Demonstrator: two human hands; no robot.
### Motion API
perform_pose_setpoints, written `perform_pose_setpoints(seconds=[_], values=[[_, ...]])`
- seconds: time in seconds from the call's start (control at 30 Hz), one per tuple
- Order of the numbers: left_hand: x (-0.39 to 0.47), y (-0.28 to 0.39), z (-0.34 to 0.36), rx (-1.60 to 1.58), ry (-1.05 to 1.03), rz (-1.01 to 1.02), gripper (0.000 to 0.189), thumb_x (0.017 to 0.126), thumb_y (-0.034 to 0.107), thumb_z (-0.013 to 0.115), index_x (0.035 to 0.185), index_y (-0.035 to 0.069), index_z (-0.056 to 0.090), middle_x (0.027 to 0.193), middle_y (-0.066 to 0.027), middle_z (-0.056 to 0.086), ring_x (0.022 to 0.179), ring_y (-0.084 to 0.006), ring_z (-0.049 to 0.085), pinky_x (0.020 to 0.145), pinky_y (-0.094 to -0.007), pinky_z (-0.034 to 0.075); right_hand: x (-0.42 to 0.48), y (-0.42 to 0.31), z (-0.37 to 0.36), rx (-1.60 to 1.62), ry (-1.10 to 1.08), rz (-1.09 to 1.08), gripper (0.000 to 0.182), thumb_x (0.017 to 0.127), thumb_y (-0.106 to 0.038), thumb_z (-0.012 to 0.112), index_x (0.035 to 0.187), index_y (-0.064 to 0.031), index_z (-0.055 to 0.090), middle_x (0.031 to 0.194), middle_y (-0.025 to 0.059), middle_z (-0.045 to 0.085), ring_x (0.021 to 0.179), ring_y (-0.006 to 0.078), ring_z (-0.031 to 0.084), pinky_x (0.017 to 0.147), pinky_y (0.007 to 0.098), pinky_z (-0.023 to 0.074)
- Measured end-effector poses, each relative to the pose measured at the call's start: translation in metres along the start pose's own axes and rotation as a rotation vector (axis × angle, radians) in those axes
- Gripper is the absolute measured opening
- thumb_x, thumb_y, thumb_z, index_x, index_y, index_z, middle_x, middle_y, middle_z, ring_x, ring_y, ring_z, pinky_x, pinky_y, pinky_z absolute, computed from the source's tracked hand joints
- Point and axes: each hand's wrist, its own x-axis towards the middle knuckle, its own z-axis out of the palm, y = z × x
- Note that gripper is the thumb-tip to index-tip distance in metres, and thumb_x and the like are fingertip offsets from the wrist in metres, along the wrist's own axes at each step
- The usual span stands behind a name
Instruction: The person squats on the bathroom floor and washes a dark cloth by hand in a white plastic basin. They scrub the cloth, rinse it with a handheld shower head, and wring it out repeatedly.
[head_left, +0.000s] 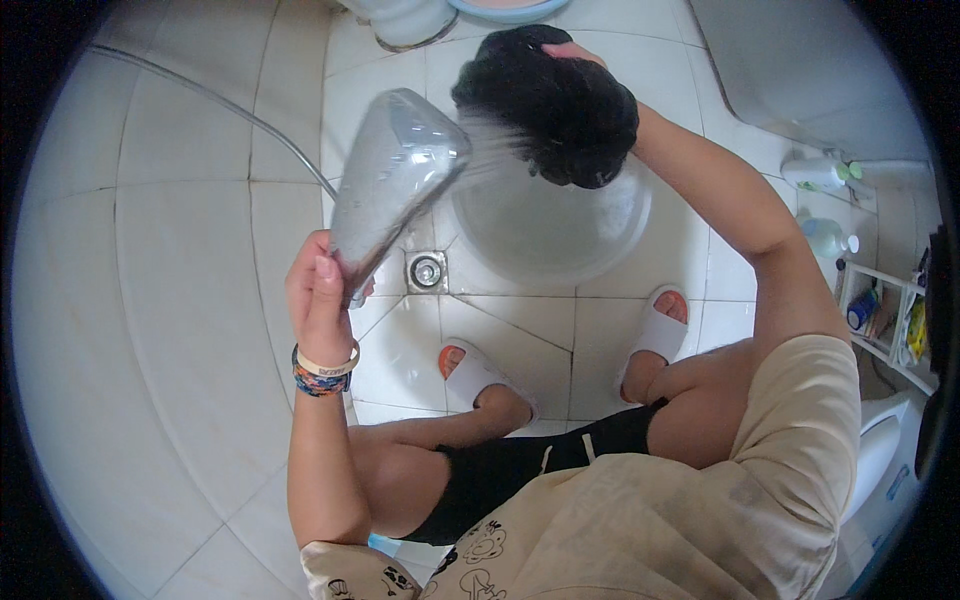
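My left hand (324, 289) grips the lower end of a shower head (405, 165) that looks wrapped in clear plastic. Fine jets of water spray from it to the right, onto a bunched wet black cloth (555, 105). That cloth hangs from my right hand (574, 54), whose fingers are mostly hidden in its folds. Below the cloth, a round translucent basin (551, 225) stands on the tiled floor and seems to hold cloudy water. A metal hose (225, 105) runs from the upper left to behind the shower head.
A square floor drain (427, 272) lies left of the basin, in front of my slippered feet. Bottles (817, 173) and a white rack (885, 337) stand at the right. A blue-rimmed basin (510, 10) and a white fixture (409, 21) are at the top.
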Motion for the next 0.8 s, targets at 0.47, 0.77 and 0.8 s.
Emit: perform_pose_setpoints(seconds=[0.47, 0.77, 0.8], values=[[0.000, 0.014, 0.035, 0.085, 0.062, 0.121, 0.045, 0.096, 0.043, 0.041, 0.099, -0.001, 0.049, 0.077, -0.0044, 0.052, 0.065, -0.0109, 0.046, 0.059, -0.0246, 0.039, 0.000, 0.033, 0.026, 0.172, -0.070, 0.103, 0.039, 0.082, -0.038, 0.061, 0.104, -0.0056, 0.061, 0.102, 0.0108, 0.064, 0.092, 0.0241, 0.060, 0.088, 0.0374, 0.0474], [0.008, 0.010, 0.035, 0.102, 0.149, -0.030, 0.037, 0.097, 0.038, 0.041, 0.087, 0.004, 0.053, 0.068, -0.0035, 0.052, 0.061, -0.0094, 0.046, 0.058, -0.0231, 0.037, 0.003, 0.061, -0.009, -0.098, -0.232, 0.180, 0.039, 0.074, -0.008, 0.064, 0.111, 0.0029, 0.058, 0.109, 0.0160, 0.063, 0.101, 0.0286, 0.060, 0.100, 0.0402, 0.0418], [0.010, 0.008, 0.035, 0.073, 0.180, -0.038, 0.037, 0.096, 0.038, 0.042, 0.085, 0.005, 0.052, 0.069, -0.0027, 0.052, 0.061, -0.0093, 0.046, 0.057, -0.0230, 0.037, 0.004, 0.062, -0.013, -0.127, -0.271, 0.190, 0.041, 0.073, -0.007, 0.064, 0.112, 0.0037, 0.057, 0.109, 0.0167, 0.062, 0.102, 0.0293, 0.059, 0.101, 0.0411, 0.0412]])
